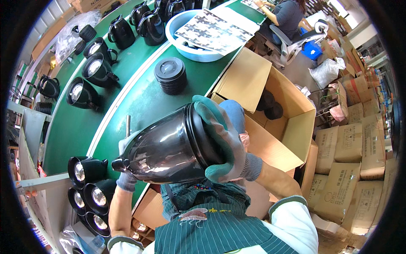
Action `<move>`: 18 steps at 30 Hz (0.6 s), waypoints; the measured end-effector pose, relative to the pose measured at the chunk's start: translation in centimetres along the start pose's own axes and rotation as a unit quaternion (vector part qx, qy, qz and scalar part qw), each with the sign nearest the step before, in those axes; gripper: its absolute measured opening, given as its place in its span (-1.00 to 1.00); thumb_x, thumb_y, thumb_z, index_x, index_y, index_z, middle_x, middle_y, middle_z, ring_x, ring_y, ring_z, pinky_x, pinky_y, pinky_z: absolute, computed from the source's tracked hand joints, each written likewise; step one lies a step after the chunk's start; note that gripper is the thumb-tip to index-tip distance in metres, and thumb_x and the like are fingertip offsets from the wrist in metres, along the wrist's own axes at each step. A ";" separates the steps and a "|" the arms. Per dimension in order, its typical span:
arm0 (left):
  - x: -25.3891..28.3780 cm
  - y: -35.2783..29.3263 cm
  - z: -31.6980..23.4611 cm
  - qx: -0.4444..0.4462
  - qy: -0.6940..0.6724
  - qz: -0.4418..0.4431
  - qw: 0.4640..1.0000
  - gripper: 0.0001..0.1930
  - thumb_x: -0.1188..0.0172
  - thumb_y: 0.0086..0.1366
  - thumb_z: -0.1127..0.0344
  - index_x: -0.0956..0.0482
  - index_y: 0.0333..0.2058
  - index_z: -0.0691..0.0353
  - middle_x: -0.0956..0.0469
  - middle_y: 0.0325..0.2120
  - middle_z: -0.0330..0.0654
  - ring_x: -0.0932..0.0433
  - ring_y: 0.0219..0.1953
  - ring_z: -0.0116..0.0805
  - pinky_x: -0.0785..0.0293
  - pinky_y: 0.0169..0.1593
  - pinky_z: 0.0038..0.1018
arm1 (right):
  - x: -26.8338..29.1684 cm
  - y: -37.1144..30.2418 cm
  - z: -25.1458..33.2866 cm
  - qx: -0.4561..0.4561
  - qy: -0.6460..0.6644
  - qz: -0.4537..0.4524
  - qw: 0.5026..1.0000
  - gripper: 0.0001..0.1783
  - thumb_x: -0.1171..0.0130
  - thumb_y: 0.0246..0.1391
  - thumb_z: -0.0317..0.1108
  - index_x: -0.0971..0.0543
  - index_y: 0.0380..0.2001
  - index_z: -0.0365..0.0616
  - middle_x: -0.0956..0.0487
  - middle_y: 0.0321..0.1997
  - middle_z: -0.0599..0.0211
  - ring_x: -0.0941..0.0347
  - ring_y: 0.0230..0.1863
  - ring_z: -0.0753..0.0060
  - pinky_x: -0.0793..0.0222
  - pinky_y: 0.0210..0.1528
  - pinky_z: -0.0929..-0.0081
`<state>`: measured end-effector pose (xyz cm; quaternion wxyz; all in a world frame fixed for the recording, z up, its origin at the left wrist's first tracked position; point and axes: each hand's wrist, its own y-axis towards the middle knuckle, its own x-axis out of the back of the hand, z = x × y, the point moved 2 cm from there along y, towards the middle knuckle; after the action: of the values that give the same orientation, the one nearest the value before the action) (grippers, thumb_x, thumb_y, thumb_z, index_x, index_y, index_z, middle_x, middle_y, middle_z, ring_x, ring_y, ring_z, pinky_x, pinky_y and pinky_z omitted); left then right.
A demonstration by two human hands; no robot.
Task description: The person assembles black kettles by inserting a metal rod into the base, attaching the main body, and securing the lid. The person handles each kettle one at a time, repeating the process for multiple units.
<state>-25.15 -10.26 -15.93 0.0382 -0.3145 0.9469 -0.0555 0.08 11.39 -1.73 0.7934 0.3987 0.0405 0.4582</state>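
A glossy black jug (163, 146) lies tilted on its side in front of me, spout to the left and ringed base to the right. My right hand (224, 144), in a grey-green work glove, wraps round the base with thumb and fingers spread across it. My left hand (123, 146), also gloved, supports the spout end from behind; most of its fingers are hidden by the jug. A thin metal rod (128, 125) stands up beside the left hand; what it belongs to is hidden. Beyond the jug, a stack of black round discs (170, 76) sits on the green table (139, 101).
Black jugs with shiny liners (94, 67) stand at left. More black jugs (151, 28) and a light-blue basin (198, 55) with patterned sheets are at the back. To the right, an open carton (292, 122) holds dark round parts. Another person (287, 19) sits far right.
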 end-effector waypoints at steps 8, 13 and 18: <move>-4.8 -2.4 -4.1 0.118 -0.196 0.260 0.938 -0.44 -0.16 0.49 0.25 -0.29 0.39 0.22 -0.42 0.28 0.06 -0.48 0.24 -0.02 -0.37 0.38 0.02 | 1.2 2.6 4.2 0.017 -0.014 0.098 0.995 0.10 -0.51 -0.24 0.42 -0.39 0.33 0.16 -0.12 0.46 -0.49 -0.12 0.45 -0.51 -0.12 0.41 -0.23; -3.0 -1.9 -1.6 -0.026 -0.123 0.203 0.971 -0.44 -0.21 0.44 0.23 -0.35 0.34 0.24 -0.49 0.21 0.03 -0.56 0.13 -0.03 -0.46 0.28 -0.03 | 1.4 1.6 1.9 -0.065 0.041 0.018 0.997 0.18 -0.54 -0.13 0.17 -0.26 0.47 -0.13 -0.14 0.52 -0.13 -0.16 0.49 -0.16 -0.12 0.48 0.05; -6.3 -0.9 -15.1 -0.484 0.476 -0.020 0.734 -0.66 -0.35 0.06 0.36 -0.77 -0.12 0.18 -0.75 -0.19 -0.06 -0.76 -0.17 -0.10 -0.66 0.00 -0.29 | -2.6 -7.3 -6.0 -0.264 0.260 -0.122 0.921 -0.29 0.18 0.55 -0.10 0.02 0.55 -0.26 -0.14 0.60 0.25 -0.18 0.53 0.19 -0.01 0.58 0.31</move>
<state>-21.23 -5.99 -0.64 -0.5760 -0.2414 0.7340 0.2670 1.07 11.11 -11.49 0.8814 0.0334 0.1709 0.4391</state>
